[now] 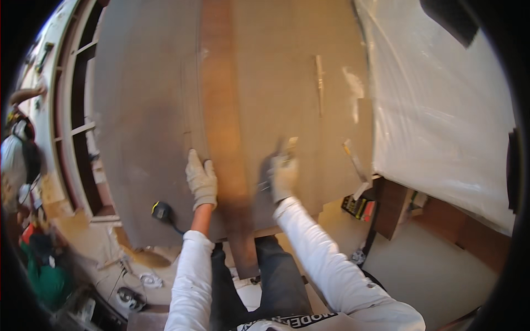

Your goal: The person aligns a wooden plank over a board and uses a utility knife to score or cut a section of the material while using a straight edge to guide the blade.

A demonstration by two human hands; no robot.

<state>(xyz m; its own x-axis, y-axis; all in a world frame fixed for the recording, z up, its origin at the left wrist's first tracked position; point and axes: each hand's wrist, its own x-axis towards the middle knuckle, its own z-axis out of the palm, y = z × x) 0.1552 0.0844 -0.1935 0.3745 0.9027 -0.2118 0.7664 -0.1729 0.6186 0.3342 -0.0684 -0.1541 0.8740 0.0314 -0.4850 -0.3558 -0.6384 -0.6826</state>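
Note:
A long reddish-brown wooden plank (222, 99) lies lengthwise over a large grey-brown panel (143, 99), its near end sticking out past the edge toward my legs. Just left of the plank, my left hand (201, 181) in a pale work glove rests flat with fingers stretched out, the fingertips on the panel. On the plank's other side is my right hand (283, 177), gloved too and somewhat blurred. It is closed around a small object with a pale tan end (292, 143) poking out past the fingers; its kind is unclear. Thin lines mark the panel beside the plank.
A black-and-yellow tape measure (161, 211) lies near the panel's left front corner. At right are a slim tool (355, 161) and a thin strip (319, 83). Plastic sheeting (436, 105) hangs on the right; a white-edged frame (83, 129) and people (47, 276) are at left.

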